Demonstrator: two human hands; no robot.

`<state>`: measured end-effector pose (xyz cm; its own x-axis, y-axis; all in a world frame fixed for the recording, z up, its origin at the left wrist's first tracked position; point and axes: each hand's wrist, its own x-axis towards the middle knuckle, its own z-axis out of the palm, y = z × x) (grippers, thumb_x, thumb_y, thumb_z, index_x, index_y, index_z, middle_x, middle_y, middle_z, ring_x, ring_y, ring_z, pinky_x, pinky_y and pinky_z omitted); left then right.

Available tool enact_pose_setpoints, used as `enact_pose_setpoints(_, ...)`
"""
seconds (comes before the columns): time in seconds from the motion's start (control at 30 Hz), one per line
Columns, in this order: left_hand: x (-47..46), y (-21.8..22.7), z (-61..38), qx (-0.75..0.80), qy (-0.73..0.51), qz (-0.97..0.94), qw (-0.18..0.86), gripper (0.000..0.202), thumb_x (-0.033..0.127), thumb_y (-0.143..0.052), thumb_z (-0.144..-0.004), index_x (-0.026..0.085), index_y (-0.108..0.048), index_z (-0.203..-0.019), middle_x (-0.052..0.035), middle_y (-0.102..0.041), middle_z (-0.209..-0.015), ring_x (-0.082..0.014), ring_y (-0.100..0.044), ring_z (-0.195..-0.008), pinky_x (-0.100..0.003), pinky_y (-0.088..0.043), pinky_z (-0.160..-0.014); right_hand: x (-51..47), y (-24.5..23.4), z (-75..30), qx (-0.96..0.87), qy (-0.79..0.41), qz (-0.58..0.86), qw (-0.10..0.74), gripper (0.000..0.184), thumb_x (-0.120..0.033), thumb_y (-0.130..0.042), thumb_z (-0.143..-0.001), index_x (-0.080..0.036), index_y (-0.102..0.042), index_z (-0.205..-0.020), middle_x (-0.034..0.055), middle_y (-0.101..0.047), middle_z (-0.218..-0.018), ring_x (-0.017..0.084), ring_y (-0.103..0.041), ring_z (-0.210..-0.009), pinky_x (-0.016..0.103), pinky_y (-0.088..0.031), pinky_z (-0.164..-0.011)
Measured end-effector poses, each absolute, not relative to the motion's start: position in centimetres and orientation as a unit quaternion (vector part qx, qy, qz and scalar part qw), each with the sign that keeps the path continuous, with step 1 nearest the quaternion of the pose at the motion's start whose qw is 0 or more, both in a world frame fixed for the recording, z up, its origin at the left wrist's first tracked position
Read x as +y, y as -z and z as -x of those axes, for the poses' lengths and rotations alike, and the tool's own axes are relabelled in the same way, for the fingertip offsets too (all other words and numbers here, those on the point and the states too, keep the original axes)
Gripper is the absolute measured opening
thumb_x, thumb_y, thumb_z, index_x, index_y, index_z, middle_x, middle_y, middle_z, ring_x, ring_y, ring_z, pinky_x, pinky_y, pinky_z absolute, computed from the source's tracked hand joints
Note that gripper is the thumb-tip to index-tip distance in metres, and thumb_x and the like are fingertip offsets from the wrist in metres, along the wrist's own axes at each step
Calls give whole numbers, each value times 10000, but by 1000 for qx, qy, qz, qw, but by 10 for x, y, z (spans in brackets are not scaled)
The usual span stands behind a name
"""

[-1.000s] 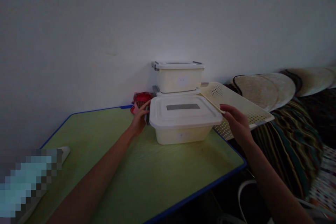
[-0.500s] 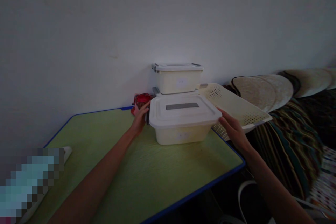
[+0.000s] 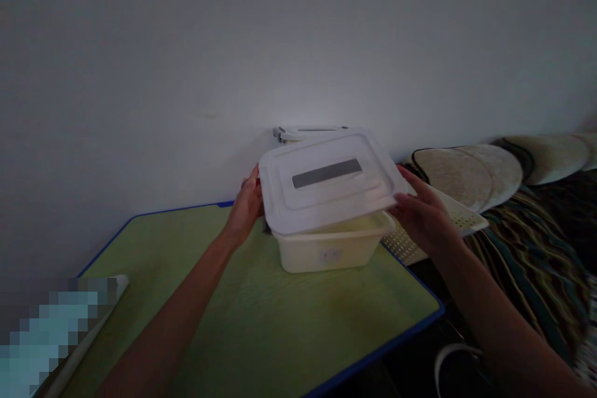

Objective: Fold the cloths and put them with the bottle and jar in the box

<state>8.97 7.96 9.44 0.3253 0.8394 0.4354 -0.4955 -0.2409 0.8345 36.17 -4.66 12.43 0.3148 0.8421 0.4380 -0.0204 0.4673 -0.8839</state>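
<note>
A white lid (image 3: 326, 199) with a grey strip across its top is held tilted over a cream plastic storage box (image 3: 303, 254). My left hand (image 3: 245, 204) grips the lid's left edge. On the opposite edge, my right hand (image 3: 422, 208) pinches the corner between thumb and fingers. The lid's right side is raised clear of the box rim, and part of the box's inside shows beneath it. The box rests on the green table top (image 3: 233, 323). Behind the lid, only the top of another lidded box (image 3: 308, 132) shows.
A cream perforated basket (image 3: 459, 211) lies right of the table, partly behind my right hand. Beyond it stand beige cushions (image 3: 471, 177) and a dark striped cover (image 3: 536, 249). At the table's left is a white-edged object (image 3: 122, 286), mostly blurred out. A pale wall rises behind.
The lid has come up off the box and tilted, with both hands rising along with it. It now hides most of the box behind and the red item on the left.
</note>
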Motion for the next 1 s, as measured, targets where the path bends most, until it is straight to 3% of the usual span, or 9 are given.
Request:
enact_pose_setpoints(0.13, 69, -117, -79, 129, -573, -556, 588, 641, 519, -451, -798, 271, -279, -1363, -40, -588, -1178, -243, -514, -1111, -390, -401, -927, -34, -149, -360, -450, -351, 392, 722, 332, -135, -642, -653, -311, -612, -933, -71, -672, -806, 70, -628, -626, 162, -544, -598)
enact_pose_setpoints(0.27, 70, -127, -67, 158, -556, -567, 587, 690, 559, -443, -783, 237, -262, -1366, -65, -645, -1034, -212, -587, -979, -372, -394, -900, 0, -182, -366, -431, -340, 385, 742, 252, -64, -565, -689, -246, -583, -862, -46, -635, -772, 65, -612, -629, 143, -543, -601)
enact_pose_setpoints(0.5, 77, -126, -58, 196, -548, -552, 596, 440, 448, -456, -803, 157, -511, -1130, -80, -666, -956, -184, -615, -870, -326, -417, -830, 78, -222, -367, -287, -298, 398, 819, 235, 25, -413, -742, -184, -480, -825, -19, -559, -726, 72, -586, -659, 186, -536, -633)
enact_pose_setpoints(0.73, 76, -128, -56, 209, -532, -568, 592, 295, 381, -528, -761, 141, -604, -915, -68, -683, -861, -173, -632, -786, -302, -450, -767, 104, -212, -370, -255, -305, 417, 817, 196, 19, -483, -738, -173, -456, -713, -15, -523, -720, 54, -555, -622, 130, -513, -551)
enact_pose_setpoints(1.0, 79, -125, -56, 218, -525, -580, 584, 283, 381, -604, -708, 135, -635, -843, -67, -689, -835, -173, -633, -771, -286, -454, -735, 116, -204, -373, -205, -240, 463, 828, 217, -89, -583, -769, -186, -405, -691, -73, -491, -639, 15, -514, -510, 89, -508, -479)
